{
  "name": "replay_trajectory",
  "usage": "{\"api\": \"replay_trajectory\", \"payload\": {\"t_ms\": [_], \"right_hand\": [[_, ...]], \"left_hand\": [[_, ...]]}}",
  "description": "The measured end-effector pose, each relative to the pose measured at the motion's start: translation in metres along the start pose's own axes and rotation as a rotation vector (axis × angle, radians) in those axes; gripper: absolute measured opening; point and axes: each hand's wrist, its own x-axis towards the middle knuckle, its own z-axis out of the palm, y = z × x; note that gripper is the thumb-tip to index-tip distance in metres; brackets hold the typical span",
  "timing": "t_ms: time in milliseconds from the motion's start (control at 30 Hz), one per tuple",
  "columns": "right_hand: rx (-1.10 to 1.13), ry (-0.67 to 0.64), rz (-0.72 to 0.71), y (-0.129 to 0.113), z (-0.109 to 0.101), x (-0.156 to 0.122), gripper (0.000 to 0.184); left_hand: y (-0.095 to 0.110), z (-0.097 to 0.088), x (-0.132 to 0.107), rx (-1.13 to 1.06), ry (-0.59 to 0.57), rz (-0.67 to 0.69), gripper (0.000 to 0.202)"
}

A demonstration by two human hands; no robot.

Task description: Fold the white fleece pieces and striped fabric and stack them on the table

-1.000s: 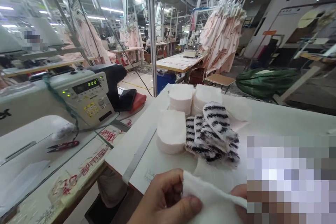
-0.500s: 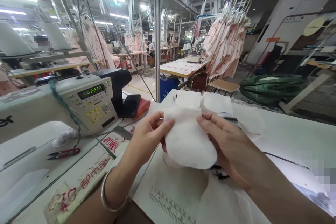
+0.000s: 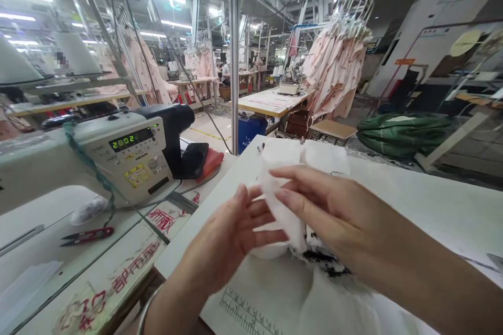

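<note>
My right hand (image 3: 334, 214) pinches a white fleece piece (image 3: 281, 209) by its upper edge above the white table (image 3: 432, 204). Fingers spread, my left hand (image 3: 231, 230) rests against the left side of the same piece and of the white stack under it. Black-and-white striped fleece pieces (image 3: 322, 261) peek out beneath my right hand. Two stacks of white cut pieces (image 3: 310, 154) stand just behind my hands.
A sewing machine with a lit control panel (image 3: 129, 154) stands at the left, red thread snips (image 3: 86, 235) on its bed. A black phone on a red pouch (image 3: 198, 159) lies beside it. Pink garments (image 3: 334, 68) hang behind; a green bag (image 3: 401, 131) lies on the floor.
My hands moved from holding the white piece up flat between them to lowering it onto the pile. The left hand opened and slid to the side.
</note>
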Motion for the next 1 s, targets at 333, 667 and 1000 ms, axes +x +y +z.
{"api": "replay_trajectory", "payload": {"t_ms": [333,667,1000], "right_hand": [[0.018,0.045,0.103,0.039,-0.006,-0.038,0.051],[0.142,0.095,0.124,0.030,0.009,-0.011,0.036],[-0.799,0.249,-0.380,0.040,0.042,-0.035,0.039]], "left_hand": [[-0.019,0.002,-0.004,-0.195,0.223,-0.063,0.036],[0.025,-0.002,0.026,0.276,0.047,0.069,0.025],[0.016,-0.065,-0.010,0.532,0.454,0.089,0.050]]}}
